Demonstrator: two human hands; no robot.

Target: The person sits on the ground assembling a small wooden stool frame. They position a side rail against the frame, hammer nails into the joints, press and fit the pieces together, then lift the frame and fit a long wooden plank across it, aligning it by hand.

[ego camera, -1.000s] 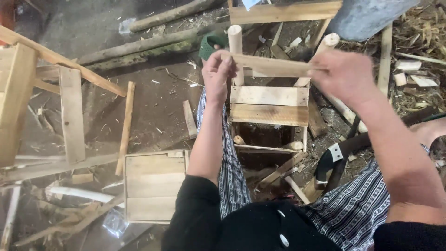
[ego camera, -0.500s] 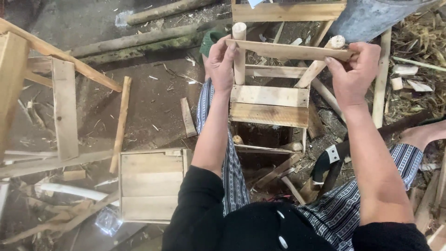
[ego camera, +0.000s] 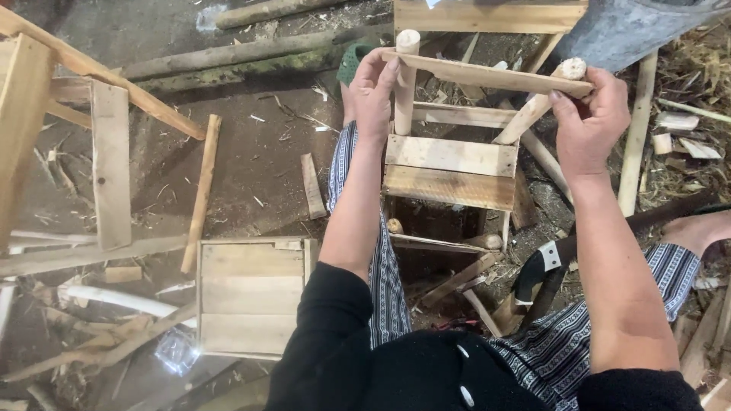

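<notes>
The left hand (ego camera: 373,95) and right hand (ego camera: 590,122) each pinch one end of a thin pale wooden slat (ego camera: 487,74). It lies across two round wooden posts (ego camera: 405,80) of a small plank stool frame (ego camera: 451,171).

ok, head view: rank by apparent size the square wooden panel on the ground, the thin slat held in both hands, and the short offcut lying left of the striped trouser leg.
1. Square wooden panel, largest by area.
2. Thin slat, about as long but far narrower, and nearer the camera, so unsure.
3. Short offcut, clearly smallest.
</notes>
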